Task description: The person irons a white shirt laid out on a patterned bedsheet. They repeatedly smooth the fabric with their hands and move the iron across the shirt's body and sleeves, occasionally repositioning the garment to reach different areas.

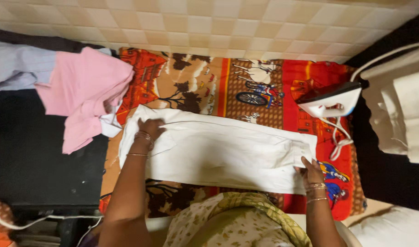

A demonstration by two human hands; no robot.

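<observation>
The left hand (149,129) lies flat on the far left end of a folded white cloth (218,151). Its fingers are spread and press down; it grips nothing. The right hand (310,171) is at the near right end of the same cloth. Its fingers rest on the edge there, but I cannot tell if they pinch it or just press on it. With one hand at each end, the cloth looks pulled straight and smooth, and that is likely why the hands sit so far apart.

The white cloth lies in the middle of a bright picture sheet (246,87), red and brown, spread under it like a soft pad.

An iron (330,100) stands up on its end at the far right of the sheet, well apart from both hands. Standing that way keeps its flat plate off the sheet. Its white cord (340,137) hangs down beside it.

A heap of clothes (77,87), pink and pale striped, waits on the far left. More pale cloth (399,105) lies on the right.

Count them: two hands, one white cloth, one iron, one picture sheet, two heaps of other clothes.
</observation>
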